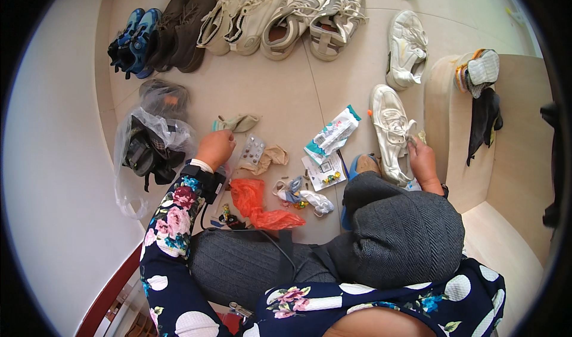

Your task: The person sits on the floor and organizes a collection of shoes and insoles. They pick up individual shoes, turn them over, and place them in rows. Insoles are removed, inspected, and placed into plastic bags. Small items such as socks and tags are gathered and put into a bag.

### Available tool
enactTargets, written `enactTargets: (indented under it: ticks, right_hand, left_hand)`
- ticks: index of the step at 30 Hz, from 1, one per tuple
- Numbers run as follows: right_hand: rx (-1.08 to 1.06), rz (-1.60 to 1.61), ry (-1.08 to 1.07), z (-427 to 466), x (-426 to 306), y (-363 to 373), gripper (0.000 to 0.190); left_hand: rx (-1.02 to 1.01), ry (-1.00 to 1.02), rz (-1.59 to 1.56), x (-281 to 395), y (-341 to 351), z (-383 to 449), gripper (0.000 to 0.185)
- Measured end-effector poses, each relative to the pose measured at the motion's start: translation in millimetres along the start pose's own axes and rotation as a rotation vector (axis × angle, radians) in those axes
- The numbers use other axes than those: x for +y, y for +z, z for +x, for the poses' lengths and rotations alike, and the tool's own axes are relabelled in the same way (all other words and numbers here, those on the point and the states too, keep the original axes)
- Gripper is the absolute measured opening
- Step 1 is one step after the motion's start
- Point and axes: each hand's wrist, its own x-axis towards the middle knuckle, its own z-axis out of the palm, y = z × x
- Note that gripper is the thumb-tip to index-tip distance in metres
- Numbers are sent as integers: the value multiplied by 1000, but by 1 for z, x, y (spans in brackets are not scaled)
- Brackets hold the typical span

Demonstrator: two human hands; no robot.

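My right hand (423, 163) grips the side edge of a white lace-up sneaker (389, 124), its thumb and fingers close to the laces. That shoe lies beside my knee with its toe pointing away from me. At the left, my left hand (216, 149) is low over the floor, fingers curled, right by a crumpled greenish-beige sock (239, 123). Whether it pinches the sock is hidden. Close by are a blister pack (253, 149) and a crumpled beige sock (273, 157). The matching white sneaker (406, 48) rests farther off.
Several shoes, including dark brown boots (190, 31) and grey-white sneakers (337, 22), line the far side. A clear plastic bag (134, 158) holds black sandals. A wipes packet (333, 133), a printed card (322, 171) and a red plastic bag (257, 205) lie mid-floor. Insoles (480, 71) rest on wooden furniture (451, 100).
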Motion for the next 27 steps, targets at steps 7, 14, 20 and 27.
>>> enactTargets:
  ticks: [7,14,20,27]
  right_hand:
    - [295,99,-173,-10,-29,-37,25]
    - [508,201,80,17,-29,-55,25]
    - [260,558,8,76,-17,-35,24]
    - [16,1094,26,104,-16,-35,25]
  left_hand:
    - [-6,57,-64,21,2,3,22]
    - [-110,157,-103,48,-1,4,23]
    - [-122,203,-120,53,-2,1,23]
    - [-152,205,-83,58,-6,-2,23]
